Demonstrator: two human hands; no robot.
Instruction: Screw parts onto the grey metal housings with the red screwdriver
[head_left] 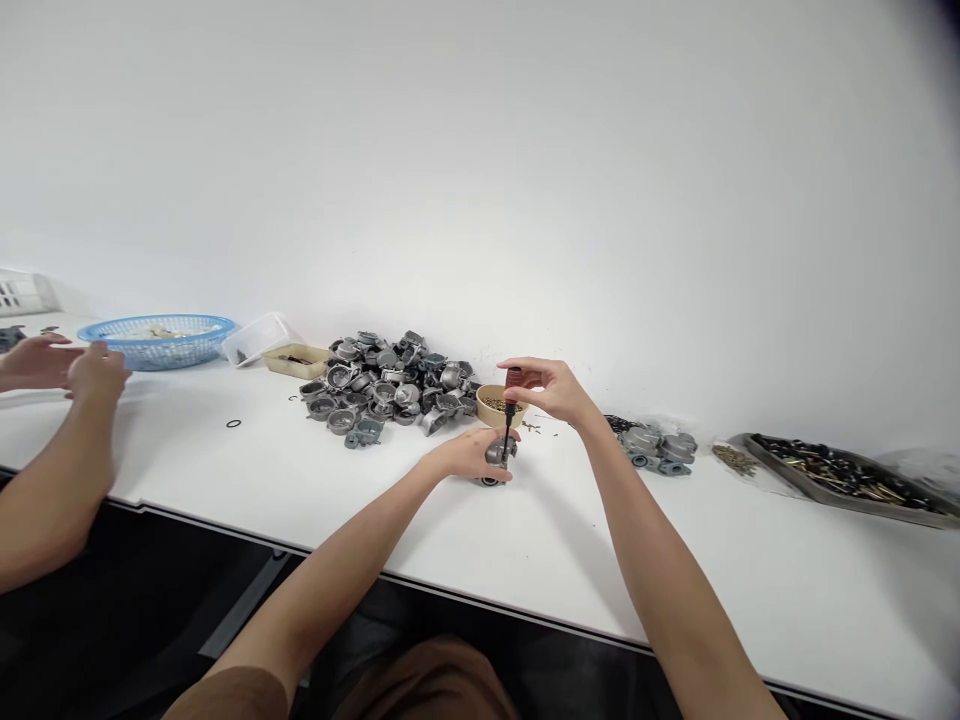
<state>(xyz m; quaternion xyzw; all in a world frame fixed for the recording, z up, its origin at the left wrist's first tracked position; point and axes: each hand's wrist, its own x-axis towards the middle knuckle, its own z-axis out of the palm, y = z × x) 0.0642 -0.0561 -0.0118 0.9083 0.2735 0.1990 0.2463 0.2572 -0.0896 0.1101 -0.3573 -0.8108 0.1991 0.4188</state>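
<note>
A person's right hand [544,388] has its grip closed around the red handle of a screwdriver [510,412], held nearly upright, blade down against a grey metal casting [498,452]. The left hand [469,455] has its grip clamped around that casting, steadying it on the white counter [300,485], near the front edge. Work on this casting appears under way; whether any screw is seated is too small to tell. Just behind stands a round tub [481,409] of small brass-coloured pieces. To the left lies a large heap of similar castings [390,385]; to the right, a smaller group of castings [656,448]. Which are finished cannot be told. Bare counter lies in front of the heap and to the right of the hands; the wall [480,180] bounds the back. Farther left, a co-worker's hands [97,370] are well apart.
</note>
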